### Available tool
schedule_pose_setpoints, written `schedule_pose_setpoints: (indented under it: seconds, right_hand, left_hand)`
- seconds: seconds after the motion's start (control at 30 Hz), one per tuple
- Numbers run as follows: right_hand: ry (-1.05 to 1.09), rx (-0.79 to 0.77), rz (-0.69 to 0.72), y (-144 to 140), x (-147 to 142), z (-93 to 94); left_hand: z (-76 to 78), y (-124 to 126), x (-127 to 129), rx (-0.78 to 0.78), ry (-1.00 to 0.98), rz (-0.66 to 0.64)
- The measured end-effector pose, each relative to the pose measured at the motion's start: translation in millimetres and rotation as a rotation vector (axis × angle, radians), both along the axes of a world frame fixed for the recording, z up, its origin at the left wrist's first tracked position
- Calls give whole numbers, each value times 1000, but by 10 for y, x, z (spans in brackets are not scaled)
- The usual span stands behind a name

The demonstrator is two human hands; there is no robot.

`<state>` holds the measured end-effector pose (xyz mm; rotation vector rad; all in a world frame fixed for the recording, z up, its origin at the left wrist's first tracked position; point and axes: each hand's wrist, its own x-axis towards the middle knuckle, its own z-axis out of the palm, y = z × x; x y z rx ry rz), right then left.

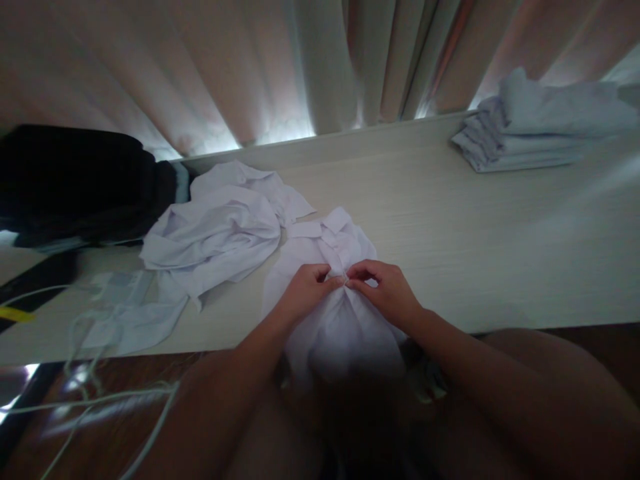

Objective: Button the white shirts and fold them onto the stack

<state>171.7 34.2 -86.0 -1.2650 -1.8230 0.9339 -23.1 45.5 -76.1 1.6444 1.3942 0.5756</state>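
A white collared shirt (345,320) lies partly on the pale table, its collar (320,230) pointing away from me and its lower part hanging over the front edge. My left hand (315,283) pinches the cloth at the shirt's front placket. Right against it, my right hand (377,283) pinches the same spot, the fingertips of both hands nearly touching. Folds spread out from between the fingers. Whether a button sits there is too small to tell.
Crumpled white garments (225,233) lie to the left, beside a black pile (80,180). Folded light cloths (540,127) are stacked at the back right of the table (500,253). White cables (125,397) hang off the left front edge. A curtain (250,60) runs behind.
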Motion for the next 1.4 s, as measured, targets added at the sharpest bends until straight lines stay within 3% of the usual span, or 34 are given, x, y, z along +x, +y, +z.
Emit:
schedule_pose_setpoints:
  seconds: [0.23, 0.57, 0.9, 1.13, 1.4]
  right_hand:
    - [13, 21, 72, 11, 28, -1]
    - [-58, -2, 221, 17, 85, 14]
    - [-208, 130, 214, 83, 98, 30]
    - [-265, 181, 161, 39, 62, -8]
    - [-227, 113, 171, 60, 51, 18]
  left_hand:
    - [34, -9, -8, -6, -22, -21]
    - [31, 26, -77, -39, 49, -171]
    - [81, -5, -40, -88, -36, -119]
    - [75, -50, 47, 134, 140, -51]
    - [99, -37, 13, 151, 206, -54]
